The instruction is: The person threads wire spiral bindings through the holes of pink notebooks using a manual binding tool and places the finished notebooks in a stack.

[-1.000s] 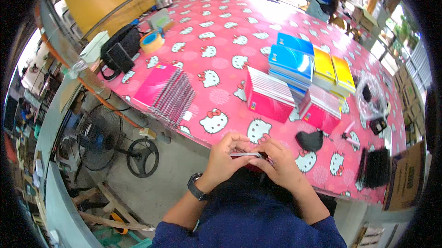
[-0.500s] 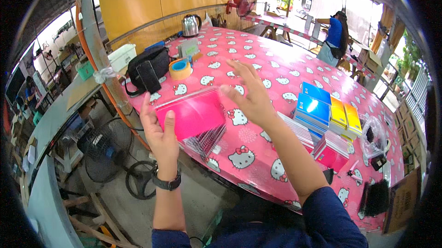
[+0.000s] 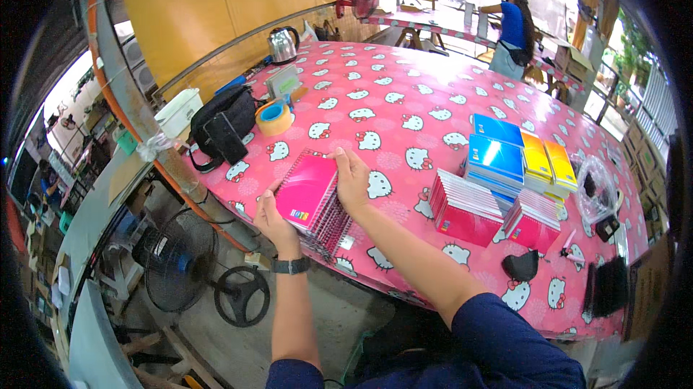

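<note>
Gripping a stack of pink spiral notebooks [image 3: 315, 205] from two sides, both hands are closed on it: the left hand [image 3: 271, 217] clasps the near lower corner with the thumb on the glossy top cover, and the right hand [image 3: 353, 180] lies flat over the far edge, fingers curled down its side. The stack sits at the near left edge of the table [image 3: 404, 93], which is draped in a shiny pink plastic cloth printed with white cartoon cat faces. Its top cover is smooth magenta card with a small multicoloured mark near one corner; along the right side a row of dark wire coils shows, one layer under another — how many notebooks make up the pile I cannot tell.

A dark wristwatch [image 3: 291, 266] bands the left wrist, and both sleeves are navy cloth.

Further right lie four more piles of stationery: red-covered notebooks [image 3: 463, 208] fanned so their white page edges show, a smaller red pile [image 3: 533, 219], blue-covered books [image 3: 497, 158], and yellow ones [image 3: 547, 164]. One roll of tan packing tape [image 3: 275, 118] stands near one black fabric bag [image 3: 222, 129], with a single steel kettle [image 3: 283, 44] at the far rim. A clear crinkled plastic bag [image 3: 595, 188] lies to the right — a person in blue [image 3: 514, 24] stands well beyond.
</note>
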The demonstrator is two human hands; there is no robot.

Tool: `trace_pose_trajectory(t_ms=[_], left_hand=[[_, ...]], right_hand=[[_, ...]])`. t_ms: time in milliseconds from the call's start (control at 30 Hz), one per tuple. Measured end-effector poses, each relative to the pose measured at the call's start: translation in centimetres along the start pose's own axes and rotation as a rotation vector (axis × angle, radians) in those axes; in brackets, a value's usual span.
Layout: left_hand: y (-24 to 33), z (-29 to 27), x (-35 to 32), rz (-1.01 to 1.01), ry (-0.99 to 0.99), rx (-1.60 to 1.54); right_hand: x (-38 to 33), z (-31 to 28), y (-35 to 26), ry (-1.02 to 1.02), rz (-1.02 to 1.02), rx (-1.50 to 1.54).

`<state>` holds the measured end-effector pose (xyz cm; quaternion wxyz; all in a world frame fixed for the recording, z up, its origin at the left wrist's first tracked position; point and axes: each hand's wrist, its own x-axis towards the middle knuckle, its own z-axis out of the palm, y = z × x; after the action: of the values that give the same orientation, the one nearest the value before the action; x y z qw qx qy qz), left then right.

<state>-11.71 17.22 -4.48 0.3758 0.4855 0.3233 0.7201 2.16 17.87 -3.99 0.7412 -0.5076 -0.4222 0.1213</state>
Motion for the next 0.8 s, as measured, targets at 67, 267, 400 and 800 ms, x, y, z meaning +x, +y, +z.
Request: trace_pose_trajectory(t_ms=[67, 267, 400, 800], left_hand=[[0.2, 1.0, -0.3, -0.026, 0.071, -0.050], [-0.5, 1.2, 0.4, -0.058, 0.038, 0.065], [2.5, -0.7, -0.4, 0.395, 0.160, 0.265], [4.7, 20.1, -19.8, 0.659, -1.033, 0.023]], right_hand=[[0.4, -0.1, 0.6, 0.028, -0.026, 0.008], [0.8, -3.4, -0.2, -0.135, -0.023, -0.100], [-2.4, -11.4, -4.3, -0.348, -0.351, -0.312], [-15.8, -41.5, -7.9, -0.161, -0.043, -1.239]])
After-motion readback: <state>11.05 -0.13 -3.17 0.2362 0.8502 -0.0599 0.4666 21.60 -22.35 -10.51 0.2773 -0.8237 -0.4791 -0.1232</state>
